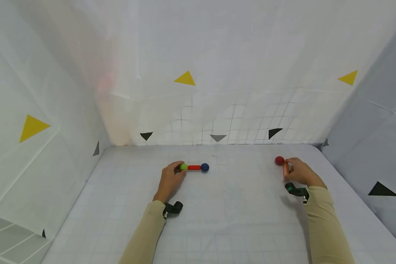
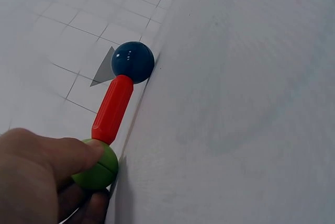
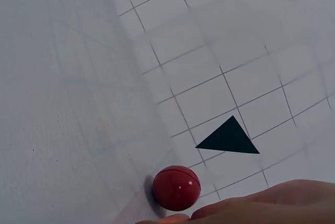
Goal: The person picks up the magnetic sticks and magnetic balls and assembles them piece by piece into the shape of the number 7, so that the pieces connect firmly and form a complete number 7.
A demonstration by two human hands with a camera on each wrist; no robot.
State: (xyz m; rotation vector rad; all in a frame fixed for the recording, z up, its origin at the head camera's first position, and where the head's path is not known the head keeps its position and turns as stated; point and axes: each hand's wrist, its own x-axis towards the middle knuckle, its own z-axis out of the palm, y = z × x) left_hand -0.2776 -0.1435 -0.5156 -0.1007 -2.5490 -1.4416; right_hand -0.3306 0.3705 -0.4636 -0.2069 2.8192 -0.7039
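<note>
My left hand (image 1: 170, 180) pinches a green ball (image 2: 99, 169) between thumb and fingers. A red rod (image 2: 113, 108) joins that ball to a dark blue ball (image 2: 133, 63), and in the head view the joined pieces lie in a row across the table. Over on the right, my right hand (image 1: 300, 171) holds an orange stick-like piece (image 1: 285, 169), mostly hidden by the fingers in the right wrist view. A red ball (image 3: 176, 188) lies just beyond its fingertips; whether it touches the orange piece I cannot tell.
A white table (image 1: 231, 216) with a faint grid lies under both hands. White sheets (image 1: 237, 44) with yellow and black triangles rise at the back and on both sides. Each wrist wears a small black camera (image 1: 174, 207).
</note>
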